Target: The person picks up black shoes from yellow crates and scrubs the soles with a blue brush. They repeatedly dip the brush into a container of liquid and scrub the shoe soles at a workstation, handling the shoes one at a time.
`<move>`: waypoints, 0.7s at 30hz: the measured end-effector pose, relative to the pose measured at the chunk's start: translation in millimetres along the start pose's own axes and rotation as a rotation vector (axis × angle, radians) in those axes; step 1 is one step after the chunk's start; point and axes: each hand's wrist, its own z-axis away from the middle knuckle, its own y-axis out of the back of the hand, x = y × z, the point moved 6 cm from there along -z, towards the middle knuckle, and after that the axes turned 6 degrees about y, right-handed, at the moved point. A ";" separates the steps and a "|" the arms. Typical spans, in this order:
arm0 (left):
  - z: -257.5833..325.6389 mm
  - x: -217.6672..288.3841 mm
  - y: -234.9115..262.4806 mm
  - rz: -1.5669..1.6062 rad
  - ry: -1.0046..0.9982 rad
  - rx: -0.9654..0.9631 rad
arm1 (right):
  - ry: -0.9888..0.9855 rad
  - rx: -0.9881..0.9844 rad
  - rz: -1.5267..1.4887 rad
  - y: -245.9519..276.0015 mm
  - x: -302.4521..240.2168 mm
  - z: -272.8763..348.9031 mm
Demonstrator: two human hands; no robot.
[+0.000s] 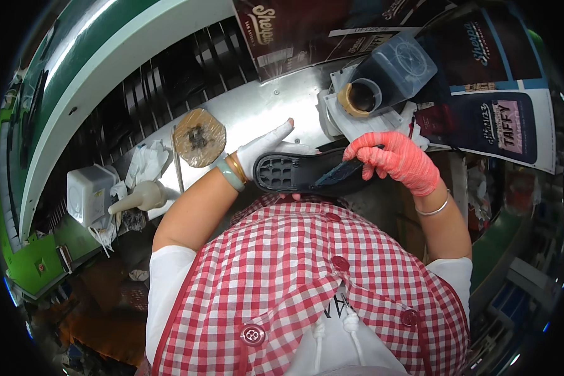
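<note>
A black shoe sole [284, 173] lies across the front of my body, its hollow grid of cells facing up at the left end. My left hand [264, 145], in a white glove, grips it from the far side and beneath, thumb sticking out. A bluish slanting streak or strip [337, 173] shows on the sole's middle; its kind is unclear. My right hand [398, 161], in a pink-red knit glove, is closed above the right end of the sole. Its fingers are pinched together, and what they hold is mostly hidden.
Beyond the sole, a metal worktop [263, 106] carries a brown tape-like roll [199, 138]. To the left stand a white plastic container [92, 195] and a pale nozzle bottle [141, 197]. A clear container with a dark cup [362, 97] and printed sheets [482, 119] lie at the far right.
</note>
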 end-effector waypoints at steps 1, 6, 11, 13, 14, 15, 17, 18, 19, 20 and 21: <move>-0.6 1.8 -1.1 0.021 -0.022 -0.027 | 0.010 0.040 -0.019 6.9 9.4 2.7; 36.2 26.2 9.9 -0.013 -0.423 -0.043 | 0.289 0.440 -0.265 62.4 21.8 20.1; 69.1 16.3 71.9 0.057 -0.811 0.147 | 0.265 0.871 -0.242 103.5 71.3 12.5; 57.5 -3.8 67.1 0.388 -0.672 0.132 | 0.246 0.912 -0.238 106.6 94.6 -0.9; 51.3 -15.9 64.6 0.424 -0.625 0.215 | 0.230 0.920 -0.236 104.2 100.1 -7.5; 46.6 -27.9 63.2 0.459 -0.577 0.298 | 0.214 0.929 -0.236 102.1 103.1 -13.1; 36.8 -52.9 76.9 0.438 -0.552 0.377 | 0.209 0.920 -0.215 96.2 100.9 -26.0; 34.9 -63.6 78.3 0.492 -0.494 0.373 | 0.204 0.918 -0.204 95.2 101.5 -30.7; 32.8 -69.6 72.6 0.546 -0.437 0.368 | 0.216 0.912 -0.154 95.9 103.4 -35.7; 33.0 -70.4 64.9 0.532 -0.412 0.402 | 0.228 0.906 -0.104 97.6 107.8 -42.2; 32.8 -71.9 66.4 0.497 -0.399 0.400 | 0.239 0.900 -0.055 99.1 110.0 -46.0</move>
